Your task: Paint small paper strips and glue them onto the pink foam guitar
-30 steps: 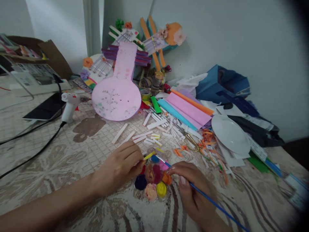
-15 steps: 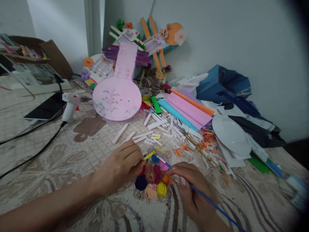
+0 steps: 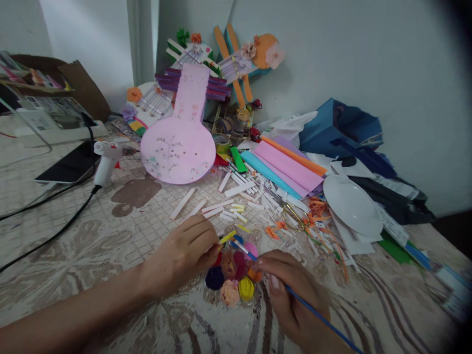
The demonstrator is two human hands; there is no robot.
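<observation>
far left: a black cable (image 3: 55, 235) runs across the patterned tablecloth (image 3: 110, 275) to a white glue gun (image 3: 105, 162) standing upright, with a dark tablet (image 3: 68, 167) lying just beyond it. centre back: a pink guitar-shaped cutout (image 3: 180, 140) leans toward the wall among other paper craft pieces; white paper strips (image 3: 224, 196) lie scattered in front of it. centre front: the left hand (image 3: 182, 253) rests on the cloth, fingers curled, thumb and forefinger pinched closed on a small yellow paper strip (image 3: 227, 237), which is held just above the far edge of the paint palette (image 3: 232, 275). the palette lies between the two hands, its wells showing dark blue, yellow, pink, orange and peach paint. the right hand (image 3: 291, 290) is closed in a writing grip around a blue-handled paintbrush (image 3: 313, 310); the brush tip reaches over the palette's far wells, close beside the yellow strip, though contact between tip and strip cannot be told. right of centre: folded coloured paper sheets (image 3: 285, 167), gold-handled scissors (image 3: 295, 214) among orange paper scraps (image 3: 317, 209), then a white plate (image 3: 352, 204). far right back: a blue bag (image 3: 339, 128) against the wall.
</observation>
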